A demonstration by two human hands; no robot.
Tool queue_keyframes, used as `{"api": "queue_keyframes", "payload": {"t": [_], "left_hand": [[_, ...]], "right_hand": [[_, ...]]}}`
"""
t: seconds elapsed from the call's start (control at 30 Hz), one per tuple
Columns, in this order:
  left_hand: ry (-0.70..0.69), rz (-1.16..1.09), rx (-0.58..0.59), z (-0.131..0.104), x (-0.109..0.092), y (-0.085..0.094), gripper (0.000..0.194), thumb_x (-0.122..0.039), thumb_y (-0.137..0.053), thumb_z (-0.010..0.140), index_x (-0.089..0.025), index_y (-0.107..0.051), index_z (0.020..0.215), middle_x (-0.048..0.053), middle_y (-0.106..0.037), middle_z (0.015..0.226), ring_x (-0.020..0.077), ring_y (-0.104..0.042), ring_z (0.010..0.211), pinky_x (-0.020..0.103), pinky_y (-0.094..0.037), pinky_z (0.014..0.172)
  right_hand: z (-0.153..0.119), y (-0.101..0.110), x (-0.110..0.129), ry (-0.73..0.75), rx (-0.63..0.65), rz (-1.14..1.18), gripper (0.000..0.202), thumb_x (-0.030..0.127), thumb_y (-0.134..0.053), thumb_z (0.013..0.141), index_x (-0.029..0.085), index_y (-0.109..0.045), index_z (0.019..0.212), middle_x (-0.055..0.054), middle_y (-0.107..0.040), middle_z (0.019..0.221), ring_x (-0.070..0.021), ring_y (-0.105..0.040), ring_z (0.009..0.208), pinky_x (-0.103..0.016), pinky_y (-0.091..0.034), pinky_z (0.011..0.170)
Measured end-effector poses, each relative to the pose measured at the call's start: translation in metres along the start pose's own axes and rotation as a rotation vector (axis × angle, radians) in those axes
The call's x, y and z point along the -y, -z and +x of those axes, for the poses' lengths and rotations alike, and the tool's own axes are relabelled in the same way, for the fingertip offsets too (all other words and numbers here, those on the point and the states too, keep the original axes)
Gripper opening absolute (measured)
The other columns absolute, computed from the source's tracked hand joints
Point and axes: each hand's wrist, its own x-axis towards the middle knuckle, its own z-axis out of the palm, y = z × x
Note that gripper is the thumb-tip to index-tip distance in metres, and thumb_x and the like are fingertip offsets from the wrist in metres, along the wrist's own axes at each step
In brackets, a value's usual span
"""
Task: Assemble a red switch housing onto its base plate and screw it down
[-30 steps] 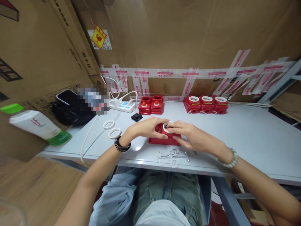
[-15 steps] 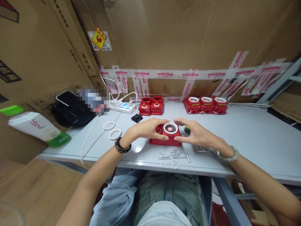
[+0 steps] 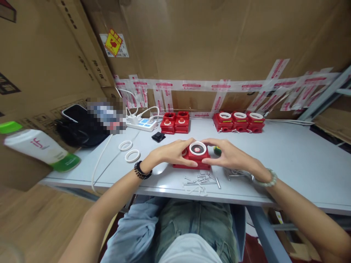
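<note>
Both my hands clasp the red box [image 3: 195,157] mid-bench | left hand [image 3: 171,152] and right hand [image 3: 227,155] fingers curled on its sides | white ring [image 3: 197,148] sits on top | risk: tilting the box could slide the ring off into the screws [image 3: 201,179] just in front

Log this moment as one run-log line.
left hand: on red box | right hand: on red box | white ring: seated on top | screws: loose in front

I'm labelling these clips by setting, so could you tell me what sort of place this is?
Probably a small assembly bench in a storeroom. Both hands, left hand and right hand, grip a red unit; loose screws lie before it, finished red units line the back, and cardboard boxes wall the table.
</note>
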Motion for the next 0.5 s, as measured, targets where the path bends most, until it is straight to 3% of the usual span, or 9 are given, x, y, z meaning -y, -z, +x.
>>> {"api": "queue_keyframes", "payload": {"t": [0.13,0.27,0.5], "left_hand": [[0.01,0.008,-0.007,0.0,-0.001,0.002,0.063,-0.065,-0.064,0.079,-0.02,-0.048,0.119,0.006,-0.066,0.097,0.0211,-0.062,0.077,0.028,-0.041,0.063],[0.008,-0.005,-0.002,0.0,-0.002,0.003,0.062,-0.064,-0.065,0.078,-0.02,-0.048,0.118,0.005,-0.066,0.095,0.0201,-0.062,0.075,0.027,-0.04,0.062],[-0.028,-0.002,-0.051,0.002,0.0,0.0,0.061,-0.063,-0.066,0.078,-0.018,-0.052,0.116,0.007,-0.065,0.102,0.022,-0.062,0.084,0.03,-0.043,0.069]], "right_hand": [[-0.001,0.0,0.004,0.052,-0.034,-0.013,0.054,0.039,-0.069,0.082,0.02,-0.053,0.13,-0.011,-0.064,0.129,-0.0226,-0.064,0.111,-0.038,-0.052,0.095],[-0.002,0.001,0.011,0.106,-0.029,-0.17,0.03,0.031,-0.064,0.086,0.024,-0.065,0.115,-0.013,-0.056,0.138,-0.0263,-0.059,0.121,-0.046,-0.048,0.102],[-0.005,0.001,0.013,0.187,-0.051,-0.319,0.031,0.03,-0.062,0.088,0.022,-0.066,0.117,-0.015,-0.058,0.133,-0.028,-0.059,0.117,-0.049,-0.048,0.099]]}}
